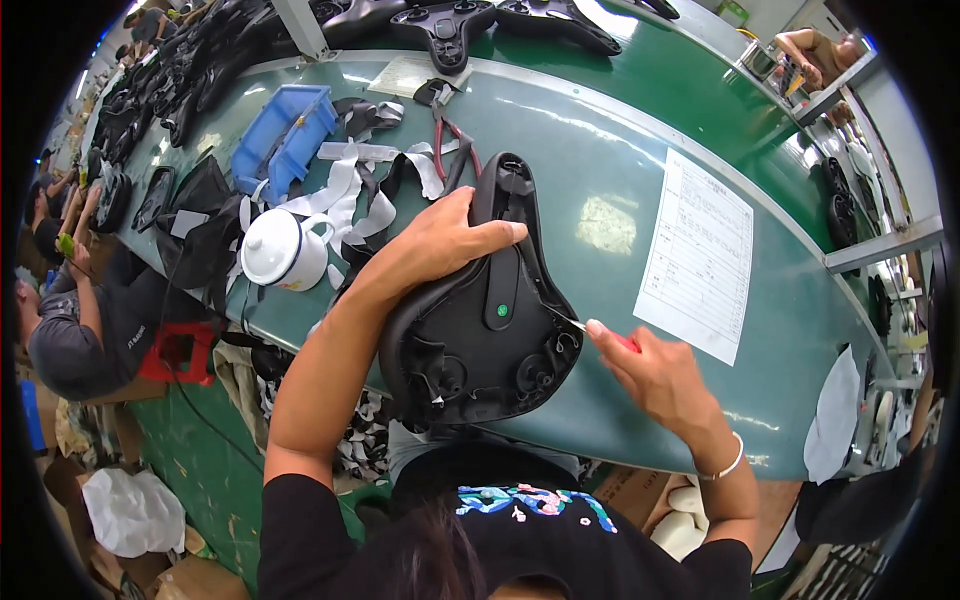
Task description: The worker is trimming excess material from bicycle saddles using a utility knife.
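A black bicycle saddle [470, 350] lies underside up at the table's near edge, its narrow nose pointing away from me. My left hand [445, 235] is closed around the nose, thumb across the underside. In my right hand [660, 375] is a red-handled tool [625, 343] with a thin metal shaft. Its tip meets the saddle's right rim, where the cover edge folds over. Whether it is an awl or a screwdriver I cannot tell. Beyond the nose lie red-handled pliers [440, 140], next to black and white fabric scraps [345, 195].
Left of the saddle stand a white enamel mug [283, 250] with a lid and a blue plastic bin [285, 140]. A printed sheet [697, 255] lies on the right of the green table [560, 130]. More saddles [445, 30] line the far side. Co-workers sit at left and far right.
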Motion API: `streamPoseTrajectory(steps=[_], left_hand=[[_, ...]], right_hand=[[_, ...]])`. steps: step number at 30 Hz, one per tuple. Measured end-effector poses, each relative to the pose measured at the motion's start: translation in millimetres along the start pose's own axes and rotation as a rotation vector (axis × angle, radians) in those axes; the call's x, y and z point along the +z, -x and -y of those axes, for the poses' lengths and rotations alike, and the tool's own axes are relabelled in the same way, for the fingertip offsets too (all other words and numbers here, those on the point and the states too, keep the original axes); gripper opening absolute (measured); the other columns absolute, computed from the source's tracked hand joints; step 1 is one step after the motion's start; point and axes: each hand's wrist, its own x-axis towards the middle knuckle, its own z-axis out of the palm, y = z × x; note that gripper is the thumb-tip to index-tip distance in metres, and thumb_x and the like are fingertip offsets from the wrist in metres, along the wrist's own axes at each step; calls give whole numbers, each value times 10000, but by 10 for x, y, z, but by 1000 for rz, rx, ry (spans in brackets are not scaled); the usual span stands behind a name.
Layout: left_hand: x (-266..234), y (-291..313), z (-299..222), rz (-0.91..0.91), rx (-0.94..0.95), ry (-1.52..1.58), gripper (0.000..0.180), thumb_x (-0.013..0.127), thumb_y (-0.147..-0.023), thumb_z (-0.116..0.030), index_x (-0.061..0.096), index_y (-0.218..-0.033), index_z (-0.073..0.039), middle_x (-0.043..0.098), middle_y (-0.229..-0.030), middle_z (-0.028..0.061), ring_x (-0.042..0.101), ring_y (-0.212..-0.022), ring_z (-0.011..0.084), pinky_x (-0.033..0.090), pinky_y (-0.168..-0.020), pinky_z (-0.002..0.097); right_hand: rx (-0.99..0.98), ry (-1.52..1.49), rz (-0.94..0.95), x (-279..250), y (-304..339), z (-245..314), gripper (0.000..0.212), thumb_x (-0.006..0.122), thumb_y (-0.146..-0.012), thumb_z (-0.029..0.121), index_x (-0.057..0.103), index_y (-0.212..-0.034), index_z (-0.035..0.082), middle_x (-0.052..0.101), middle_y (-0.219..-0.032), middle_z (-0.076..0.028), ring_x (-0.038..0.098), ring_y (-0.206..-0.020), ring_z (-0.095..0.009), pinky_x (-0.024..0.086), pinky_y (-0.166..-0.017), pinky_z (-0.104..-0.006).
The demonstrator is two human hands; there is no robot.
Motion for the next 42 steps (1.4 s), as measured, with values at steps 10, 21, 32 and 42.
streamPoseTrajectory(steps=[10,21,32,42], left_hand=[[166,623,335,-423,-80,144,456,627,-813,-284,517,-1105,49,580,-916,75,546,-776,128,456,-715,262],[358,945,440,-629,41,384,519,664,-839,-277,450,-1173,58,574,-990,98,536,-882,163,435,-825,282],[527,817,221,-480,383,-789,352,698,-785,-404,618,-680,-78,583,-660,50,536,-687,247,365,-671,378],[863,579,324,-218,465,-533,301,651,-789,-276,555,-604,-59,513,-575,47,499,-654,194,334,-694,347]], right_hand=[[506,-356,-52,430,683,1042,626,651,-839,111,375,-1402,113,596,-751,-160,597,-586,-355,504,-539,-424],[352,-561,-475,413,-528,584,704,653,-796,73,315,-1412,118,629,-923,-209,597,-558,-225,464,-532,-354],[711,-1563,-992,115,-209,136,377,574,-814,39,459,-1173,23,557,-848,-83,508,-543,-95,440,-478,-243],[186,-504,-377,144,271,246,568,625,-843,64,437,-1377,106,655,-932,-124,613,-695,-250,484,-573,-297]])
